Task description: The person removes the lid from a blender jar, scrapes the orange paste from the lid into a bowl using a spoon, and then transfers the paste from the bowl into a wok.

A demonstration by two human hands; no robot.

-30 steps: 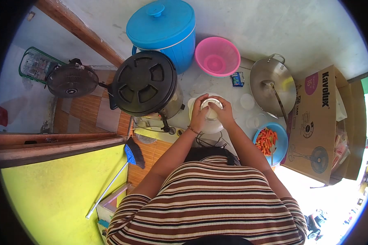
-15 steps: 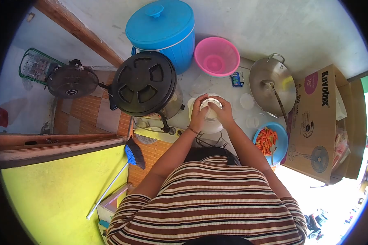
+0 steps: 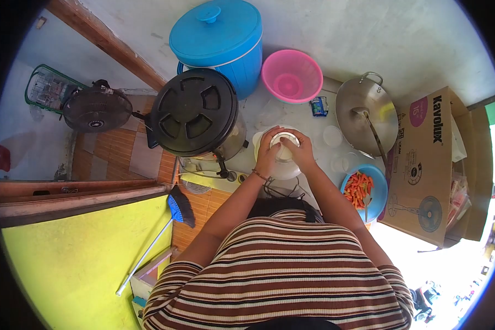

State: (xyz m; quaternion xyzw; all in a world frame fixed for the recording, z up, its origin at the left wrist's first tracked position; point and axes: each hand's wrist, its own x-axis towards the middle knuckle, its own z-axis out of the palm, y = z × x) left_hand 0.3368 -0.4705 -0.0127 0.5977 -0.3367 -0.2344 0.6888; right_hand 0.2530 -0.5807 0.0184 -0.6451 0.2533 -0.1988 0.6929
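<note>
Gripping white top (image 3: 284,154): left hand (image 3: 266,152), right hand (image 3: 303,152); pale countertop (image 3: 310,124); whitish wall (image 3: 335,33) behind

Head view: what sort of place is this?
Probably a kitchen or small food-preparation corner, judging by the shiny round metal wok, the round blue plastic bowl of what look like orange-red chillies, and the round pink plastic basin.

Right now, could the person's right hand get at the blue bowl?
Probably yes: the blue bowl sits open, close beside the right forearm, and only a clear round piece seems to lie between it and the right hand. That hand would first have to leave the round top it grips.
</note>
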